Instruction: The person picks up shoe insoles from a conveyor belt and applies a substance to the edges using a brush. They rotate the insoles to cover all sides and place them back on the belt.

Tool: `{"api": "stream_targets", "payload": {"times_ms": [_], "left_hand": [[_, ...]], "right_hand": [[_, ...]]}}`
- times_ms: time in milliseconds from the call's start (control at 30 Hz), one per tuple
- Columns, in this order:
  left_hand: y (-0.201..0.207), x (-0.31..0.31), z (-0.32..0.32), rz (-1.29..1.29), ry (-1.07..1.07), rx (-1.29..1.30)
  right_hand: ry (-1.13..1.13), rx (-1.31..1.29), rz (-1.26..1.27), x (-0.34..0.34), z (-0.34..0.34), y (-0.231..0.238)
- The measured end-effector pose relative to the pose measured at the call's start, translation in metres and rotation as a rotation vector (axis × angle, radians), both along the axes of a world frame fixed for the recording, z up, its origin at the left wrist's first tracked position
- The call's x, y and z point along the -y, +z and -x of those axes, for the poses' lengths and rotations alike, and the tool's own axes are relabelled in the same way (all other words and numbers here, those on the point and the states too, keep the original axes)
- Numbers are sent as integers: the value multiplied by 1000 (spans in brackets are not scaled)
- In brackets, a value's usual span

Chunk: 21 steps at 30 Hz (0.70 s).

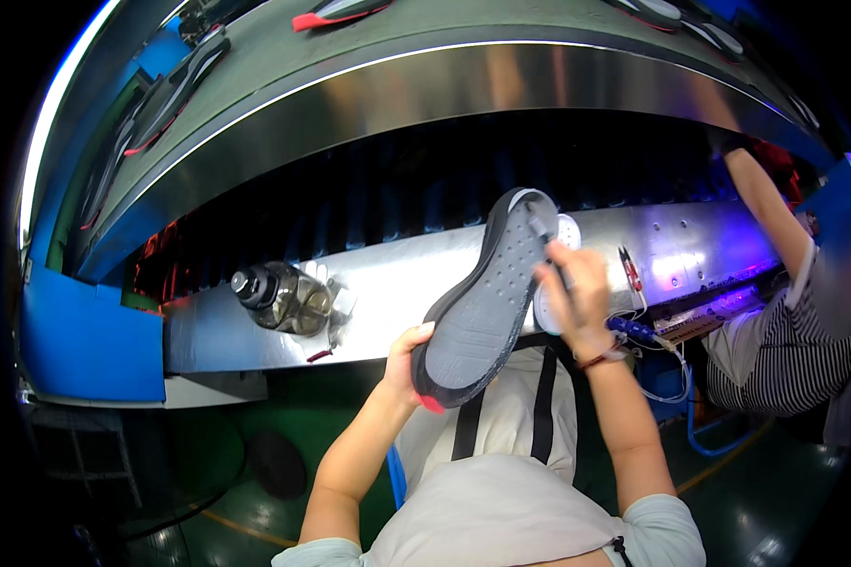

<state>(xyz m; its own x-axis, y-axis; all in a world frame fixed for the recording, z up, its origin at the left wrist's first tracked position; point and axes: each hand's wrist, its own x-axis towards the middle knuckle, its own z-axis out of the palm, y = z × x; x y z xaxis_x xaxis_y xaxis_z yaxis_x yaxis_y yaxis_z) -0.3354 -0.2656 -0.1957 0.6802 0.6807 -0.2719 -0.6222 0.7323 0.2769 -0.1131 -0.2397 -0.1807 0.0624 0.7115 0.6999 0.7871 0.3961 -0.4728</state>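
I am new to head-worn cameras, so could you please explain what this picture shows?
There is no robot here: a camera worn on a person's head looks down, and its wide fisheye lens bends straight edges. The bare left hand grips a dark shoe sole near its lower end. The right hand, blurred, holds what looks like a small brush at the sole's far end. Beyond them, a metal ledge carries a see-through bottle and a small red tool. Higher up, a greenish surface bears more soles. The arm at right is another person's.
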Motion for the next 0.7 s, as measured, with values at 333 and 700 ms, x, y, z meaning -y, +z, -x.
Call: {"api": "stream_targets", "payload": {"times_ms": [333,700], "left_hand": [[-2,-22,33,-97,20,-262],[197,-137,-92,-715,79,-46]], "right_hand": [[969,-1164,668,51,-14,1],[270,-1950,199,79,-59,-54]]}}
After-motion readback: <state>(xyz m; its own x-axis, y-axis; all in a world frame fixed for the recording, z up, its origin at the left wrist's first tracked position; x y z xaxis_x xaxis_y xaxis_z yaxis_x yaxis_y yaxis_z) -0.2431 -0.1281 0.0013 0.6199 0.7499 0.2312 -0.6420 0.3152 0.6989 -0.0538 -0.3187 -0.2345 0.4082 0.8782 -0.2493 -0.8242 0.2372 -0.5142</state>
